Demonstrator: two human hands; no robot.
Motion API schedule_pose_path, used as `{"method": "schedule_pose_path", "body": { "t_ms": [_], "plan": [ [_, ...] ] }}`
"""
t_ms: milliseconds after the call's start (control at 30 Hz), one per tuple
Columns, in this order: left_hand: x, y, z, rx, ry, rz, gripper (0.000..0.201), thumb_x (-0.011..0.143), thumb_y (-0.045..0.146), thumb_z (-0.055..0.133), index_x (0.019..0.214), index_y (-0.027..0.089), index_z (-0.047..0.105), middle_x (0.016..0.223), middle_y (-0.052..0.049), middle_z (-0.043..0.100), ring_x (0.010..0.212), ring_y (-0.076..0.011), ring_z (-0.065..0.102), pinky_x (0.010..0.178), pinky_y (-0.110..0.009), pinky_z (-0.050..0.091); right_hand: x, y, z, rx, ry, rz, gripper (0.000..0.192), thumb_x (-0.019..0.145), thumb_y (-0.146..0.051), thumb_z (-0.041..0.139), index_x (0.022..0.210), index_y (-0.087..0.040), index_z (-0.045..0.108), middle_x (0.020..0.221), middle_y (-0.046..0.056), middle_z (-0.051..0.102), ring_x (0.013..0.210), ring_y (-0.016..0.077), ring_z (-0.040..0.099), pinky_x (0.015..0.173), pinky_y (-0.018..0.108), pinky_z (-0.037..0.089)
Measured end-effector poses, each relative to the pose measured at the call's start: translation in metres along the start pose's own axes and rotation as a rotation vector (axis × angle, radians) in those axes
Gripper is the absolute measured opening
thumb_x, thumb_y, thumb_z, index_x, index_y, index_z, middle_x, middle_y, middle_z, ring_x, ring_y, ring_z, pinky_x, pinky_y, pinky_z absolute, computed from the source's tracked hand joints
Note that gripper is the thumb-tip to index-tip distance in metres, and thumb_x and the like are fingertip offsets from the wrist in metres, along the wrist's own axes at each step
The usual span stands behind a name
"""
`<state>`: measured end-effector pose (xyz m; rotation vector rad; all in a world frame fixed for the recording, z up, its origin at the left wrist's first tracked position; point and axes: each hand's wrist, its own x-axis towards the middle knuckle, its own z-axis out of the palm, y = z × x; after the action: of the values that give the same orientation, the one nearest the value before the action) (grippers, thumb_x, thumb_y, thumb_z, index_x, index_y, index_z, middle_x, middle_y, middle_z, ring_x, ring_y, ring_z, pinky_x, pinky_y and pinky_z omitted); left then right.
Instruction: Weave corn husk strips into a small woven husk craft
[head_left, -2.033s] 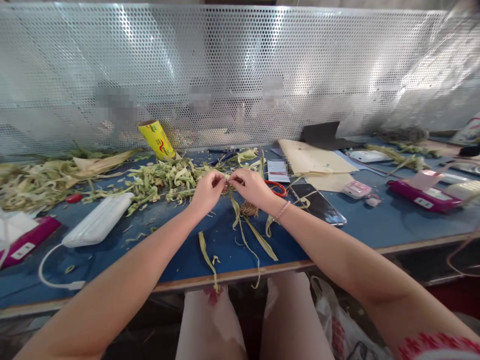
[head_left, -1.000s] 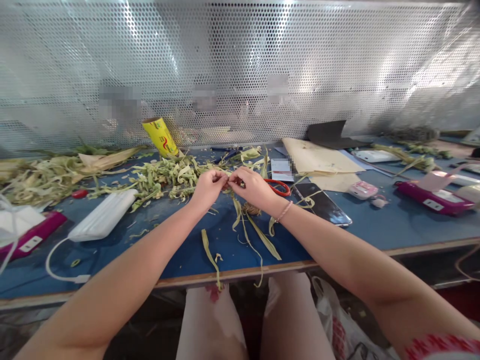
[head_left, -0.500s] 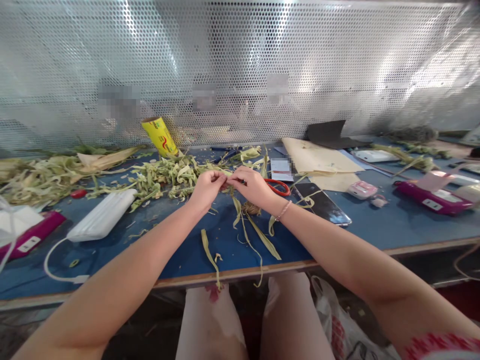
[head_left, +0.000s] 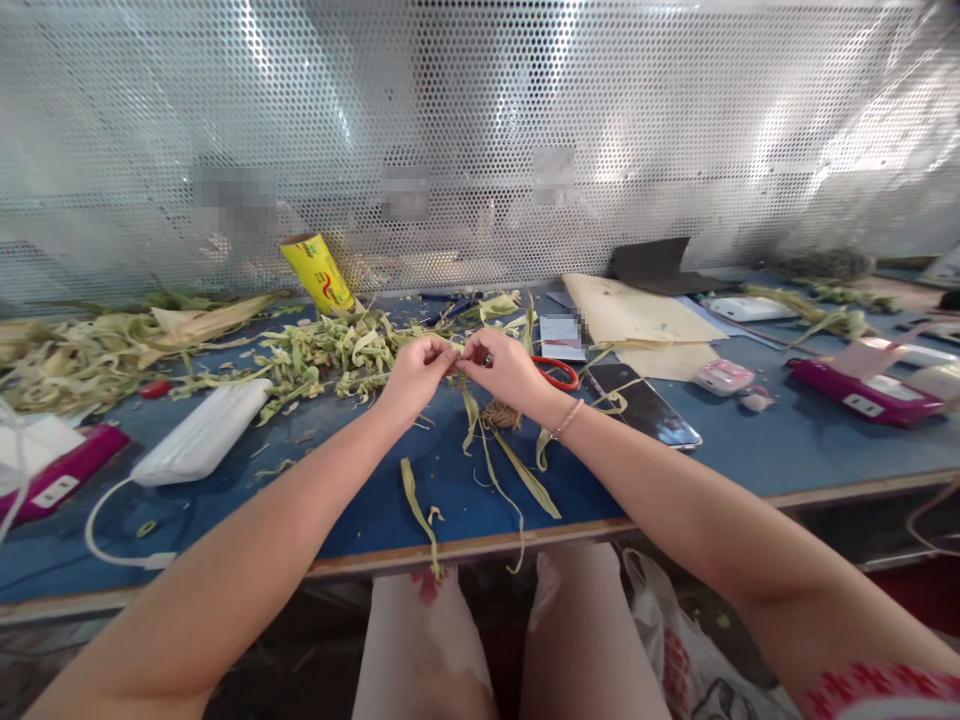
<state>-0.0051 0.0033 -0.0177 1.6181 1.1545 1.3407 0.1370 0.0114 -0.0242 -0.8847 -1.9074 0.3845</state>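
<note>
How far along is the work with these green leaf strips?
A small brown woven bundle lies on the blue table. The left hand and right hand pinch a leaf strip between them. A heap of leaf strips remains.

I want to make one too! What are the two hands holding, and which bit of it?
Both the left hand and right hand pinch the top of a bunch of husk strips; its loose ends trail down onto the blue table.
</note>
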Motion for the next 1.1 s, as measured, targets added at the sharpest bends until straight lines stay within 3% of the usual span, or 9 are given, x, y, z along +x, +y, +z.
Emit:
{"method": "schedule_pose_path", "body": {
  "t_ms": [233, 400, 700, 900, 1100],
  "plan": [
    [-0.004, 0.010, -0.004, 0.253, 0.044, 0.161, 0.010, 0.071, 0.026, 0.054, 0.068, 0.016, 0.054, 0.064, -0.001, 0.059, 0.060, -0.0112, 0.054, 0.059, -0.024, 0.042, -0.001, -0.001, -0.001, -0.078, 0.014, -0.041, 0.007, 0.073, -0.020, 0.056, 0.067, -0.017, 0.052, 0.070, 0.001, 0.054, 0.065, 0.0116, 0.049, 0.062, 0.025, 0.041],
    [-0.009, 0.020, -0.004, 0.319, 0.068, 0.200, 0.010, 0.072, 0.025, 0.052, 0.068, 0.017, 0.055, 0.063, -0.001, 0.059, 0.058, -0.0106, 0.052, 0.058, -0.024, 0.041, -0.001, 0.001, -0.001, -0.068, 0.030, -0.075, 0.009, 0.074, -0.021, 0.056, 0.067, -0.017, 0.053, 0.069, 0.002, 0.055, 0.067, 0.0118, 0.050, 0.062, 0.025, 0.041],
    [-0.010, 0.016, -0.006, 0.417, 0.062, 0.266, 0.011, 0.072, 0.026, 0.051, 0.068, 0.017, 0.057, 0.065, -0.002, 0.061, 0.059, -0.0118, 0.053, 0.059, -0.025, 0.042, 0.000, -0.003, -0.002, 0.015, -0.017, 0.008, 0.010, 0.071, -0.023, 0.054, 0.065, -0.017, 0.050, 0.067, 0.000, 0.054, 0.060, 0.0098, 0.048, 0.057, 0.024, 0.040],
    [-0.011, 0.017, -0.005, 0.617, 0.036, 0.421, 0.007, 0.073, 0.018, 0.050, 0.068, 0.018, 0.056, 0.071, -0.003, 0.062, 0.067, -0.0137, 0.055, 0.069, -0.027, 0.043, -0.001, -0.005, -0.003, -0.056, -0.031, 0.002, 0.010, 0.065, -0.014, 0.051, 0.061, -0.018, 0.044, 0.062, -0.001, 0.051, 0.059, 0.0101, 0.046, 0.058, 0.024, 0.039],
    [-0.012, 0.020, -0.005, 0.748, 0.006, 0.481, 0.009, 0.076, 0.017, 0.047, 0.070, 0.018, 0.055, 0.073, -0.005, 0.060, 0.071, -0.0164, 0.055, 0.072, -0.031, 0.043, -0.001, -0.007, -0.005, -0.096, -0.022, -0.040, 0.010, 0.066, -0.015, 0.052, 0.062, -0.019, 0.043, 0.060, -0.002, 0.048, 0.056, 0.0095, 0.044, 0.056, 0.023, 0.037]
  ]
}}
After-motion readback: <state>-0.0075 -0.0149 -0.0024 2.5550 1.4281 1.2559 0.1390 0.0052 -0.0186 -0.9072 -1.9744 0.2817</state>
